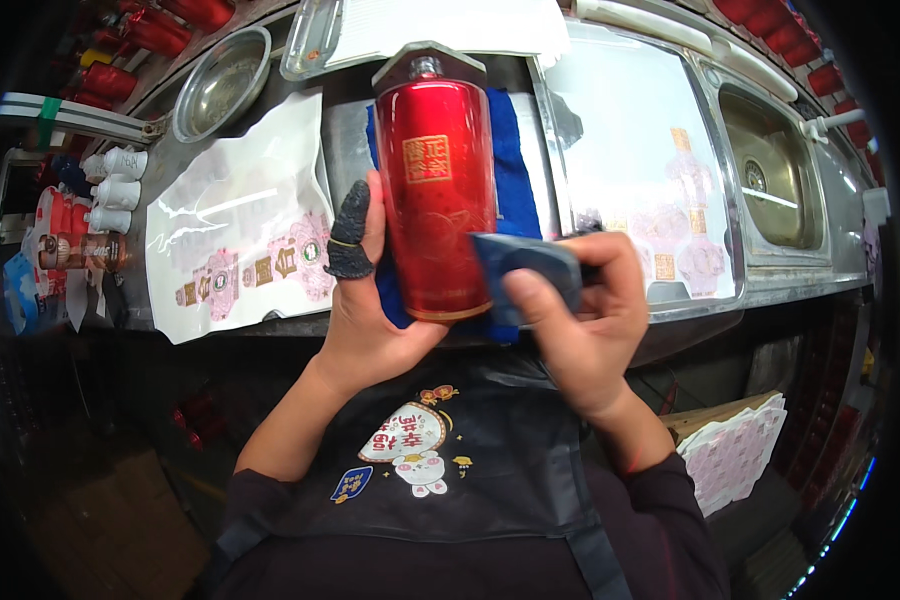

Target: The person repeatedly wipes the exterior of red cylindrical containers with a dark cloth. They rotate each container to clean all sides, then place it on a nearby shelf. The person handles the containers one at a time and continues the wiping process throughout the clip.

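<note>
A glossy red bottle with a gold square decal lies tilted before me, its neck pointing away. My left hand supports it from the left and beneath its base; a black finger cot wraps one finger. In my right hand is a dark blue-grey flat scraper, pinched between thumb and fingers, its edge at the bottle's lower right side. Whether that edge touches the glass I cannot tell. Under the bottle lies a blue cloth.
A decal sheet lies at left, below a metal bowl. To the right stands a clear tray with more decals in it, then a steel sink. White bottles crowd the left end. Stacked decal sheets stand low at right.
</note>
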Motion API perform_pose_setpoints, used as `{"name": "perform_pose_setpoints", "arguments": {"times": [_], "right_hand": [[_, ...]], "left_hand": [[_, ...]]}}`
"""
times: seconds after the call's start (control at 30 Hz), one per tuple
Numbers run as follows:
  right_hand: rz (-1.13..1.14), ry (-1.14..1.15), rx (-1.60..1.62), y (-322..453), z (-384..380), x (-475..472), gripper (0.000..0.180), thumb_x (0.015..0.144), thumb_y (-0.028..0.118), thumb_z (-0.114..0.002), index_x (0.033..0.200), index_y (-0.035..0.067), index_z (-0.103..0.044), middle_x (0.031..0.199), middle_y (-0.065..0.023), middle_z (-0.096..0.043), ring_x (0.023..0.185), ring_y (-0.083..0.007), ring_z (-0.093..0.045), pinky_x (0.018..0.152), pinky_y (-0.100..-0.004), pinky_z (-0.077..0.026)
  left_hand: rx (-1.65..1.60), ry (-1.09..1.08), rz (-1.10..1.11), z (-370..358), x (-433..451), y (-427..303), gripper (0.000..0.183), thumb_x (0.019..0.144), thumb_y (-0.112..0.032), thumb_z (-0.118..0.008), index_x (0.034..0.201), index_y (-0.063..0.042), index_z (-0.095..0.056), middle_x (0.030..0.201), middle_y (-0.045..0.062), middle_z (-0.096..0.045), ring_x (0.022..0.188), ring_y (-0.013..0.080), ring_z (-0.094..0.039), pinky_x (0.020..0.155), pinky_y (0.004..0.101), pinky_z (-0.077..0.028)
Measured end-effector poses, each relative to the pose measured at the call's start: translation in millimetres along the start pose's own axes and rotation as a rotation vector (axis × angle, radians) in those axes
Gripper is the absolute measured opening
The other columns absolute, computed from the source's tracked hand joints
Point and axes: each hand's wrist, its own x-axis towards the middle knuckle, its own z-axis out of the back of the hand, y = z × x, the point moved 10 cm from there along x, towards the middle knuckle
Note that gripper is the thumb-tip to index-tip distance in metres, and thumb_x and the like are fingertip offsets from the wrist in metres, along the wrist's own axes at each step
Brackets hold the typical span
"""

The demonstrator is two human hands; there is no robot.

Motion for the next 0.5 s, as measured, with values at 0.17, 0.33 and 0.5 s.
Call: {"name": "perform_pose_setpoints", "arguments": {"times": [0.17, 0.33, 0.5], "right_hand": [[-0.110, -0.111, -0.025, -27.7, 16.2, 32.8, 0.020, 0.091, 0.009, -0.074, 0.099, 0.003, -0.057, 0.086, -0.0044, -0.065, 0.078, -0.0063, -0.061, 0.066, -0.0200, -0.048], [0.056, -0.018, 0.015, 10.3, -7.9, 23.7, 0.025, 0.089, 0.007, -0.076, 0.101, 0.003, -0.055, 0.089, -0.0019, -0.063, 0.080, -0.0050, -0.060, 0.068, -0.0177, -0.047], [-0.018, -0.118, -0.116, -21.7, 20.2, 45.9, 0.019, 0.092, 0.008, -0.073, 0.098, 0.002, -0.056, 0.087, -0.0026, -0.062, 0.070, -0.0061, -0.059, 0.061, -0.0194, -0.047]], "left_hand": [[-0.102, 0.009, 0.019, -4.4, -3.3, 7.2, 0.120, 0.069, -0.002, -0.081, 0.160, 0.001, -0.002, 0.165, 0.024, -0.015, 0.149, 0.0322, -0.031, 0.119, 0.0391, -0.030], [0.001, -0.025, -0.028, 0.0, -7.6, 5.8, 0.120, 0.070, -0.005, -0.082, 0.160, 0.000, -0.003, 0.164, 0.024, -0.019, 0.148, 0.0333, -0.032, 0.119, 0.0403, -0.031], [0.095, -0.022, -0.025, 5.3, -3.9, 2.8, 0.121, 0.071, -0.014, -0.089, 0.159, 0.000, -0.007, 0.160, 0.023, -0.026, 0.146, 0.0349, -0.036, 0.117, 0.0419, -0.033]]}}
